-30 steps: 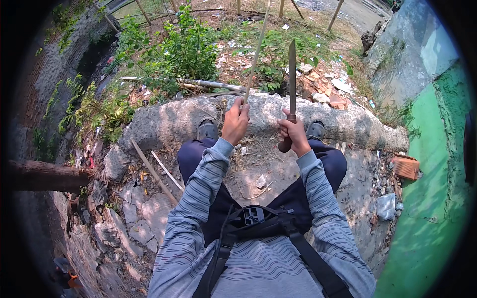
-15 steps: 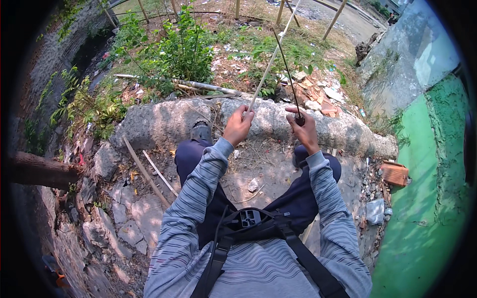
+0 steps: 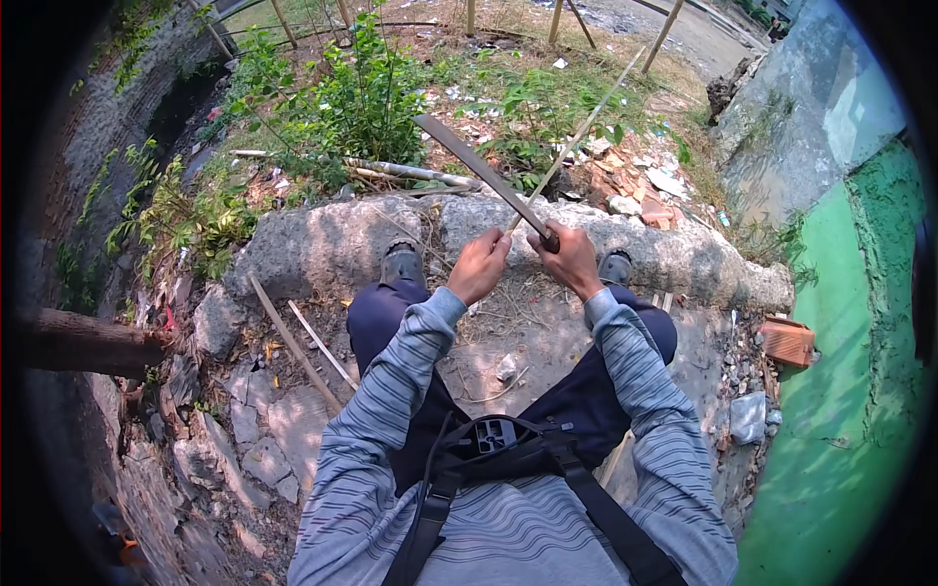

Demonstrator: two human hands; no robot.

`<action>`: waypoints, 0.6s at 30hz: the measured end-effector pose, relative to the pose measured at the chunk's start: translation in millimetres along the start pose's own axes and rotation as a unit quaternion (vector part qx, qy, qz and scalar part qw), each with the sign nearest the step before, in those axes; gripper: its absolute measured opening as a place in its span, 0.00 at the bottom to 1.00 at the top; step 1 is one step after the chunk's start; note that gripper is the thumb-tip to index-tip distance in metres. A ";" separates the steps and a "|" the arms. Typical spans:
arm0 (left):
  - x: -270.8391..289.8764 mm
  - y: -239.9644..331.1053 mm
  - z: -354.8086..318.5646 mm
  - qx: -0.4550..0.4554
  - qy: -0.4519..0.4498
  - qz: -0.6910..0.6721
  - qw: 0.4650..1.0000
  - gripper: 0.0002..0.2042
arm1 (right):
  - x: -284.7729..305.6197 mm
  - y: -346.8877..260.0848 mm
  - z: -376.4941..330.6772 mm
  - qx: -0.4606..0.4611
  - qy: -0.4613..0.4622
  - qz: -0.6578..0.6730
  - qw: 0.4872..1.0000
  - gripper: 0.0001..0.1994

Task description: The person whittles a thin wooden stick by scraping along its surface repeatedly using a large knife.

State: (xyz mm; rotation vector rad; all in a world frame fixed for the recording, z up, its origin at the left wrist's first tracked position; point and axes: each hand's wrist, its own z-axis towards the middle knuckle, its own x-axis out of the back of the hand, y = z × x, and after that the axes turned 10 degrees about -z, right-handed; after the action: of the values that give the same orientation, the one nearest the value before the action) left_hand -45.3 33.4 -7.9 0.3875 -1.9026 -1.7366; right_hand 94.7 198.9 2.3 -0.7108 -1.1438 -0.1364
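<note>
My left hand (image 3: 479, 266) is closed around the near end of a long, thin, pale stick (image 3: 583, 127), which slants away to the upper right. My right hand (image 3: 570, 260) grips the dark handle of a machete (image 3: 474, 163). Its long blade points up and to the left, with the flat side showing. Blade and stick cross just beyond my hands, the blade lying over the stick in this view; whether they touch I cannot tell. The two hands are close together above the ground between my knees.
A broken concrete ledge (image 3: 674, 256) runs across in front of my feet. Two loose sticks (image 3: 293, 337) lie on the ground at left, near a dark log (image 3: 93, 342). At right are an orange brick (image 3: 787, 342) and a green wall (image 3: 821, 391). Leafy plants (image 3: 366, 103) grow beyond the ledge.
The machete has swung from pointing away, edge-on, to slanting left with its flat side showing. The stick now leans farther right, and my hands have moved closer together and slightly nearer to me.
</note>
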 end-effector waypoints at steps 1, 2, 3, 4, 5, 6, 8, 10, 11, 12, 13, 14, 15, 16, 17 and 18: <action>0.1 -3.2 -0.1 -0.029 -0.002 -0.006 1.000 0.18 | -0.4 -2.8 -1.1 0.005 0.001 -0.006 1.000 0.20; 0.9 -2.6 -1.1 -0.026 -0.005 -0.004 1.000 0.18 | 0.6 -6.2 -2.1 0.012 0.002 -0.012 1.000 0.20; 1.6 -2.0 -2.0 -0.028 -0.011 -0.004 1.000 0.18 | 5.3 -12.3 -3.2 0.011 0.004 -0.010 1.000 0.18; 1.3 -1.1 -2.8 -0.030 -0.018 -0.005 0.999 0.17 | 0.9 -11.1 -5.2 0.007 0.004 -0.008 1.000 0.18; -2.2 2.8 -4.1 -0.016 -0.008 0.009 1.000 0.17 | -2.1 -8.9 -5.6 0.026 0.022 -0.001 0.999 0.16; -4.0 6.8 -4.5 -0.016 -0.011 0.010 1.000 0.17 | -4.3 -6.1 -6.0 0.046 0.040 0.006 0.998 0.13; -5.7 14.9 -6.0 -0.003 -0.054 0.025 0.998 0.19 | -6.6 -3.7 -9.5 0.050 0.052 0.014 0.997 0.10; -10.1 15.0 -9.8 -0.024 -0.038 0.038 0.998 0.18 | -8.7 -5.0 -11.8 0.062 0.062 0.008 0.996 0.09; -12.8 14.2 -11.3 -0.044 -0.019 0.048 0.998 0.18 | -11.0 -6.0 -12.5 0.058 0.062 0.008 0.996 0.09; -14.3 13.6 -10.9 -0.043 -0.023 0.048 0.998 0.18 | -13.8 -7.3 -12.6 0.057 0.061 0.009 0.996 0.09; -15.3 12.9 -10.4 -0.049 -0.017 0.046 0.998 0.17 | -15.8 -8.0 -12.5 0.056 0.060 0.010 0.997 0.10; -16.1 12.4 -10.4 -0.054 -0.011 0.044 0.997 0.16 | -16.3 -9.5 -11.9 0.053 0.059 0.011 0.997 0.10; -17.9 12.1 -10.7 -0.107 0.005 0.073 0.992 0.14 | -16.0 -10.6 -11.0 0.048 0.066 0.009 0.997 0.10; -18.9 11.8 -12.0 -0.106 0.003 0.074 0.992 0.14 | -15.3 -11.5 -9.8 0.044 0.073 0.008 0.996 0.10; -19.3 18.7 -13.9 -0.105 0.011 0.106 0.989 0.14 | -14.7 -10.9 -7.9 0.041 0.074 0.008 0.996 0.10; -20.0 22.8 -14.5 -0.104 0.019 0.138 0.985 0.14 | -13.8 -10.1 -5.7 0.030 0.072 -0.004 0.997 0.10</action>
State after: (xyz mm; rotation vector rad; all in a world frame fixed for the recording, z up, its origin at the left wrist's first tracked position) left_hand -17.7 35.2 11.1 0.0736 -1.6397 -1.7054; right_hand 88.7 184.3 -6.4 -0.6336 -1.0082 -0.1578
